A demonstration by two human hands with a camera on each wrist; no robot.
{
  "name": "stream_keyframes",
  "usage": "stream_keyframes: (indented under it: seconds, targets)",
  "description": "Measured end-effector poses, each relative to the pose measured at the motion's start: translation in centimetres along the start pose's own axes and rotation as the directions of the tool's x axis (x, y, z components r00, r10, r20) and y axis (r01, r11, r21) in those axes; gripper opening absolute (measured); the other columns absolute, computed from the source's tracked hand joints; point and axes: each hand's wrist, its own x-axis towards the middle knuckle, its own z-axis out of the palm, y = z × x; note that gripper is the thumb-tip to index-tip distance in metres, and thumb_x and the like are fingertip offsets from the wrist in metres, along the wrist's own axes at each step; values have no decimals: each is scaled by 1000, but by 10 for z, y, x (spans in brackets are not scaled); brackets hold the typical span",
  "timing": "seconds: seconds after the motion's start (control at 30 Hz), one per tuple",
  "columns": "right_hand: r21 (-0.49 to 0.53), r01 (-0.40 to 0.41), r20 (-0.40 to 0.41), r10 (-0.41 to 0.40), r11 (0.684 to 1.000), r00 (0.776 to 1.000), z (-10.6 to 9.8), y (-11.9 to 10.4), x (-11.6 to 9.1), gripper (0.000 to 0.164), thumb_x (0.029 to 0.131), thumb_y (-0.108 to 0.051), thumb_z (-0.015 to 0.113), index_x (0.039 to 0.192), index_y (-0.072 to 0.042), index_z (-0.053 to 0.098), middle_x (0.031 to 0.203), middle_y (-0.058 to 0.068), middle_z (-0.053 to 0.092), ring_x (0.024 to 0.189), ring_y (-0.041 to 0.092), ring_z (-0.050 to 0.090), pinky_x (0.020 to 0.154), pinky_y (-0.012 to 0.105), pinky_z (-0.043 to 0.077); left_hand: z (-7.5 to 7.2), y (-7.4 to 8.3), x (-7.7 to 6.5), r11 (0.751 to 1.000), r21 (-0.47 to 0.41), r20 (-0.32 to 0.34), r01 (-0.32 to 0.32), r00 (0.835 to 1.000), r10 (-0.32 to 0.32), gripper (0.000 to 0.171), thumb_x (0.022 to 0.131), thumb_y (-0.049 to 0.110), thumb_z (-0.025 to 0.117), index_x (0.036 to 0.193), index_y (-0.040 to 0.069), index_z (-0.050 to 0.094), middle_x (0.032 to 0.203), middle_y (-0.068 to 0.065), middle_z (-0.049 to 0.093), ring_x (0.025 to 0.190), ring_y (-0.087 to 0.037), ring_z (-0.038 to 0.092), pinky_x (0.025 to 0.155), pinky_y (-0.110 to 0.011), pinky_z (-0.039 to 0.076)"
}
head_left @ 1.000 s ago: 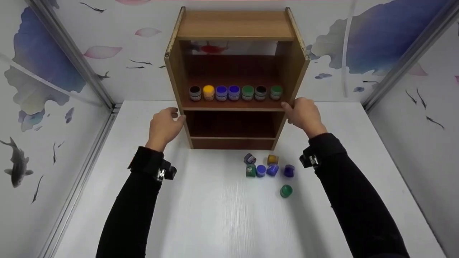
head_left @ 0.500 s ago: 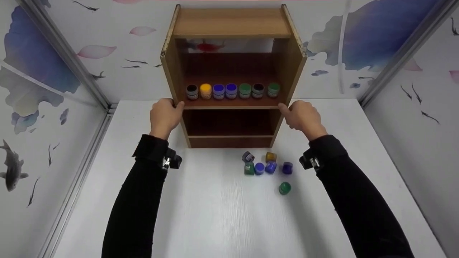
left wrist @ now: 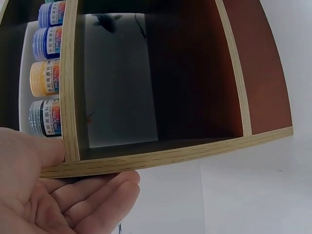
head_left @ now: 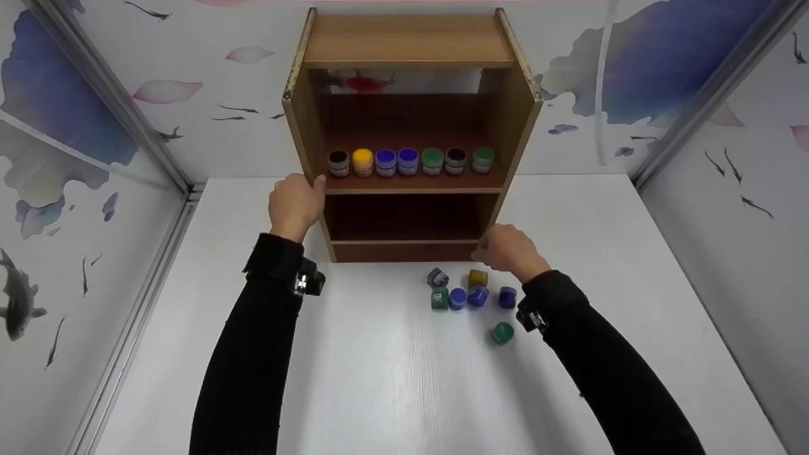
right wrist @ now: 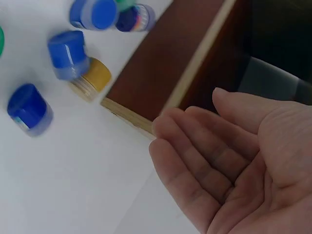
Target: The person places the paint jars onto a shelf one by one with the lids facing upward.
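Note:
A small wooden shelf unit stands upright against the back wall. My left hand grips its left side panel at middle-board height. In the left wrist view, the thumb lies on the inner side of the panel edge and the fingers on the outer side. My right hand holds nothing and is beside the unit's lower right corner, fingers loosely bent. Just below it lie small paint jars, including a yellow-capped jar and a dark blue jar.
Several capped paint jars stand in a row on the unit's middle board. Other jars lie on the white table, among them a green jar, a blue jar and a grey jar. Patterned panels enclose the table.
My left hand has moved in from beside the unit and taken hold of its left panel. My right hand has let go of the right panel and moved down toward the loose jars.

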Motion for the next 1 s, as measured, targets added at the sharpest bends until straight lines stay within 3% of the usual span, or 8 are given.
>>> stream_keyframes:
  seconds: [0.13,0.43,0.8,1.0]
  targets:
    - [-3,-2,40,2,1000,999,19,-1,4,24,93,-21,63,104,-3,74,98,13,73,84,24,67,79,41,55,3,3,0,1000,8,-12,6,1000,-6,51,103,36,40,102,-8,67,101,-25,70,88,-36,68,69,-42,53]
    - [22,10,42,-11,1000,999,42,5,9,24,93,-20,63,107,-3,73,102,14,73,90,28,68,85,45,55,6,3,1,999,18,-28,31,999,-30,51,103,35,39,105,-8,66,105,-27,69,94,-39,67,76,-46,55]
    - [39,104,-42,-103,994,994,66,3,20,24,92,-13,61,111,-2,72,108,15,73,97,31,70,87,46,55,8,0,-4,999,50,-62,2,998,1,49,103,32,39,89,-6,68,93,-25,70,83,-37,69,67,-43,55]
    - [4,127,-68,-126,992,990,68,-6,24,24,92,-12,62,112,-2,72,109,16,72,97,30,70,87,45,55,5,3,-6,999,48,-46,-22,999,24,47,102,30,40,82,-3,66,85,-21,69,76,-33,67,57,-34,46]
